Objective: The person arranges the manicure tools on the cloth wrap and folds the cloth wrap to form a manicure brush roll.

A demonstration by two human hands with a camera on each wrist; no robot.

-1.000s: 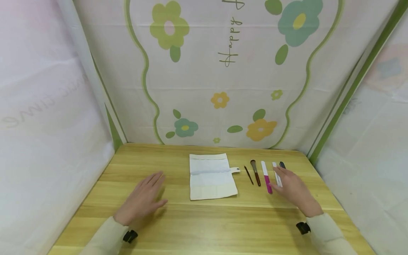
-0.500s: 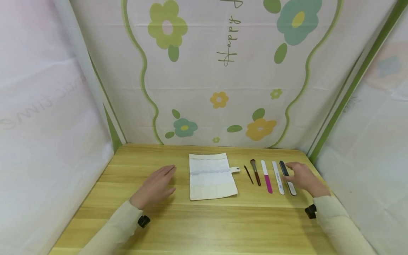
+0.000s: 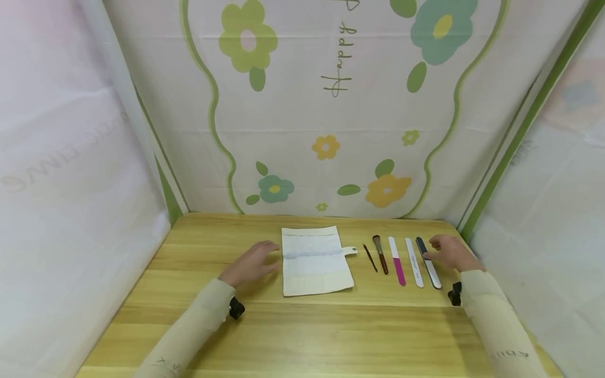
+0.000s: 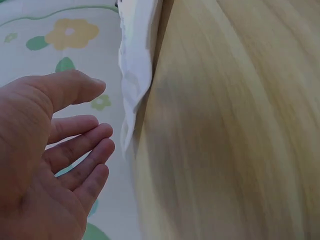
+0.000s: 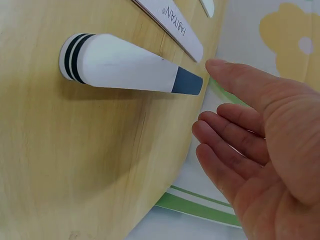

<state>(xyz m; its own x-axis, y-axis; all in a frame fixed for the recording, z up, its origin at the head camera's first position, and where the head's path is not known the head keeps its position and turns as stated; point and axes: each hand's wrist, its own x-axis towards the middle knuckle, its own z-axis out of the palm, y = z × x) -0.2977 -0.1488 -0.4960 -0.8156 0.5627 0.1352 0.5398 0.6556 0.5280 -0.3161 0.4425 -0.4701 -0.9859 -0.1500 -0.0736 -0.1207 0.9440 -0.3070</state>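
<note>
Your left hand [image 3: 252, 263] was half open, holding nothing, at nine o'clock to the flat white cloth wrap [image 3: 315, 273]. At the wrap's three o'clock, the woodgrain worktop [image 3: 331, 336] bore a slim dark stick [image 3: 371, 258], a brush [image 3: 381, 255], a pink-and-white file [image 3: 397, 261], a white file [image 3: 414, 262] lettered "FABIYAN" and a round-ended black-and-white file [image 3: 432, 270], just beside your half-open, unladen right hand [image 3: 452, 253].

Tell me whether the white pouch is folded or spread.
Spread: the white pouch lies opened out on the table, its tab sticking out unfastened.
</note>
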